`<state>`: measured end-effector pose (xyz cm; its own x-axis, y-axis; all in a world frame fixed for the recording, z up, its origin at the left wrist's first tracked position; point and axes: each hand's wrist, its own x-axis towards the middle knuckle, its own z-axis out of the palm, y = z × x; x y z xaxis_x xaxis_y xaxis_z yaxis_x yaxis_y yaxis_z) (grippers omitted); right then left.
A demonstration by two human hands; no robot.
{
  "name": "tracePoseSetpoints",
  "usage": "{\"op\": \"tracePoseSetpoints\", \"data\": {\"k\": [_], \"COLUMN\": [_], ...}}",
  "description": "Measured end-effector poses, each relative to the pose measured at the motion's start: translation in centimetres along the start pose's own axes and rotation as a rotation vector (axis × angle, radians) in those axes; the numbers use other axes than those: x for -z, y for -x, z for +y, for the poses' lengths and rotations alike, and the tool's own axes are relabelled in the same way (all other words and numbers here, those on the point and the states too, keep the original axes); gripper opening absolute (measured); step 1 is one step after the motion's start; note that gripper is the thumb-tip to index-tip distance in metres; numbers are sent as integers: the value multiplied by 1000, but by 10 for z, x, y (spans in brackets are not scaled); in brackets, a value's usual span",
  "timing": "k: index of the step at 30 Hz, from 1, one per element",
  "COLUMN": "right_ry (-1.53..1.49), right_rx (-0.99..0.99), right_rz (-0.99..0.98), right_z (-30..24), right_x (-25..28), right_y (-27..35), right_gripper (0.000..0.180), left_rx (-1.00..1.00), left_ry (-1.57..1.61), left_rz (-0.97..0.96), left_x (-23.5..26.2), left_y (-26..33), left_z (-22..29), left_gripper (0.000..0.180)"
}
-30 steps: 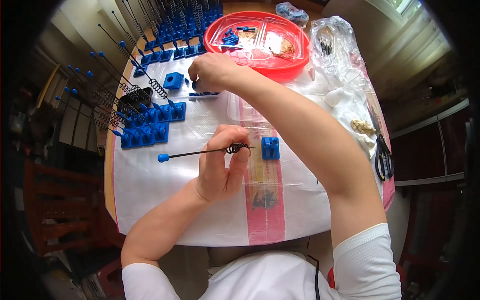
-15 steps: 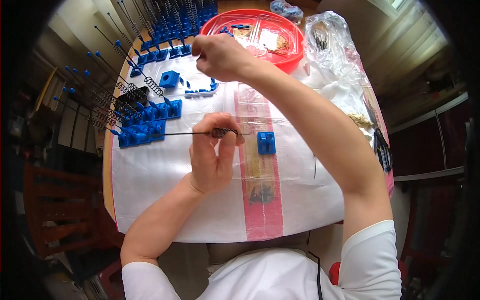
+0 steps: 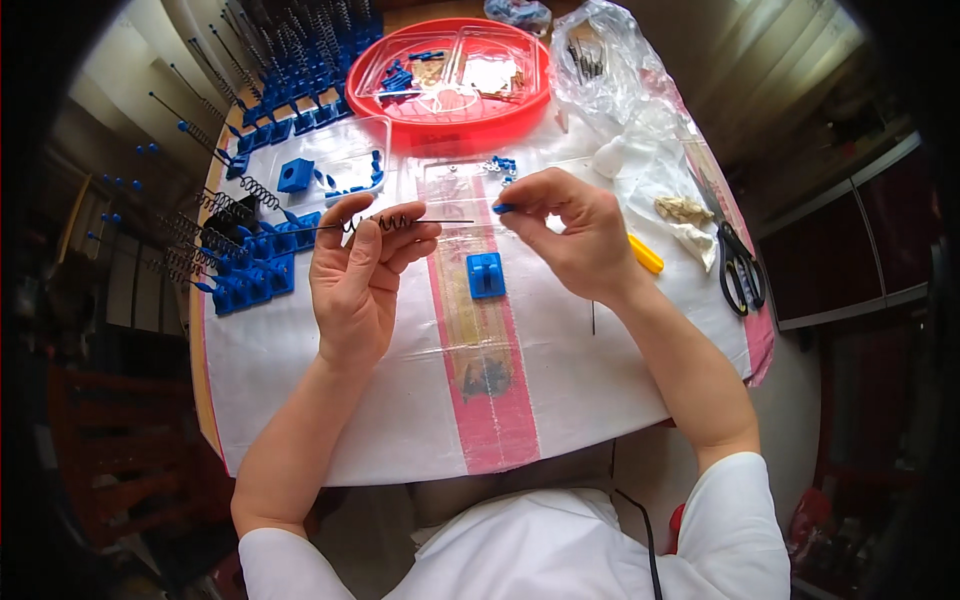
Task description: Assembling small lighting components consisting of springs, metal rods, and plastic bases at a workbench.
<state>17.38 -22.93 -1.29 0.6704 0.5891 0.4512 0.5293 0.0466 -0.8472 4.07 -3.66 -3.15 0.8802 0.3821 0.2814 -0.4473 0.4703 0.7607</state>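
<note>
My left hand (image 3: 352, 290) is closed on a black coil spring (image 3: 400, 223), held level with its straight wire end pointing right. Between the thumb and fingertips of my right hand (image 3: 585, 240) is a small blue plastic piece (image 3: 503, 208), a short gap from that wire end. Below, between the hands, a blue slotted base block (image 3: 486, 276) sits on the table. Small blue and white bits (image 3: 502, 166) lie just beyond my right hand. A yellow handle (image 3: 645, 254) shows beside my right wrist, partly hidden by it.
Blue bases with upright springs (image 3: 250, 280) stand in rows along the left. A clear tray (image 3: 388, 150) holds blue pieces near a holed blue block (image 3: 295, 176). Farther back is a red basin (image 3: 450, 132); a plastic bag (image 3: 610, 70) and black-handled scissors (image 3: 740, 275) lie right.
My right hand has come back from the tray area to the right of the spring, now with a blue piece showing in its fingers. My left hand has shifted left, still holding the spring.
</note>
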Motion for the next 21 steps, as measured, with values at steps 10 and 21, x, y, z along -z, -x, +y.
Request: {"op": "tracePoseSetpoints", "data": {"k": [10,21], "right_ry": [59,33], "right_rx": [49,12], "right_rz": [-57,-92], "right_z": [-4,-5], "right_x": [0,-2], "right_y": [4,6], "right_gripper": [14,15], "left_rx": [48,45], "left_ry": [49,18], "left_rz": [-31,-42], "left_x": [1,3], "left_y": [0,-1], "left_z": [-3,-5], "left_gripper": [24,24]}}
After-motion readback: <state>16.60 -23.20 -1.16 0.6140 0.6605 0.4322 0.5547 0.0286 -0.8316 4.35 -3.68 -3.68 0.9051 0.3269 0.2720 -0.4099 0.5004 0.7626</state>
